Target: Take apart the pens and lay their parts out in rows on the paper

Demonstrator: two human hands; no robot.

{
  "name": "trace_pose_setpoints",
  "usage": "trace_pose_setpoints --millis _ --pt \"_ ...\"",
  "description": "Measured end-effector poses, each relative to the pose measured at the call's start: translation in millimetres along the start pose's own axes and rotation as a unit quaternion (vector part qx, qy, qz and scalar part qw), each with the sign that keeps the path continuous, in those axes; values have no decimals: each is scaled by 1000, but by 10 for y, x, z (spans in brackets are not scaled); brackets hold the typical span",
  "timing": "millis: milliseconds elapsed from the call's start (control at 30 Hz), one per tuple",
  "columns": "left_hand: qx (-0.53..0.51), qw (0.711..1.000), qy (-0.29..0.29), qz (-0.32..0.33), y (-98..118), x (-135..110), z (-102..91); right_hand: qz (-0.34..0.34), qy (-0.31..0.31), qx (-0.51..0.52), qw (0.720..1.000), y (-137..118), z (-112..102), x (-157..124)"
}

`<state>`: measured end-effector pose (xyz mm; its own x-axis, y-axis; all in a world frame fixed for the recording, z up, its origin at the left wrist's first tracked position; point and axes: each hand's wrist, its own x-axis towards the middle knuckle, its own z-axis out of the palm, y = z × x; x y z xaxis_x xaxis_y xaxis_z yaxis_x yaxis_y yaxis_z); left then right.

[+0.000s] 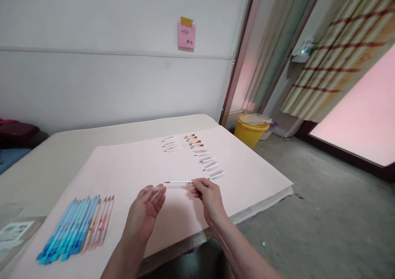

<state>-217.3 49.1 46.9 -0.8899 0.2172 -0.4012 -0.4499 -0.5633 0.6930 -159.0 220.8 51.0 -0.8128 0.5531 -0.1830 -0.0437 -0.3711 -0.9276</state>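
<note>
My right hand (207, 195) pinches one end of a thin white pen refill (178, 182), which points left over the pink sheet (129, 168). My left hand (148, 211) is palm up beside it, fingers loosely curled around a small clear pen piece (153, 188) at the fingertips. A row of blue and pink pen barrels (75, 229) lies at the sheet's near left. Small pen parts (203, 155) sit in a column beyond my right hand, and three more small pen pieces (169, 144) lie to their left.
The pink sheet covers a beige table (61, 155) against a white wall. A yellow bucket (250, 129) stands on the floor to the right of the table. A printed sheet in a clear sleeve (14, 231) lies at the table's left edge. A pink sticky note (187, 35) hangs on the wall.
</note>
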Motion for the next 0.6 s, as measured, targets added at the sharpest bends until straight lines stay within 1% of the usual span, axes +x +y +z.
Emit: trace_pose_setpoints --millis 167,233,333,500,600 --pt "3 999 -51 -17 -79 -72 74 8 -20 -21 1000 109 90 -56" --pt "-2 998 -59 -19 -106 -83 91 7 -31 -32 999 155 125 -86" --pt "-5 998 -57 -18 -129 -89 113 6 -43 -46 998 195 152 -115" --pt "11 998 -53 -15 -144 -109 140 5 -41 -56 998 204 145 -116" --pt "22 999 -35 -24 -147 -122 140 12 -41 -59 997 208 140 -108"
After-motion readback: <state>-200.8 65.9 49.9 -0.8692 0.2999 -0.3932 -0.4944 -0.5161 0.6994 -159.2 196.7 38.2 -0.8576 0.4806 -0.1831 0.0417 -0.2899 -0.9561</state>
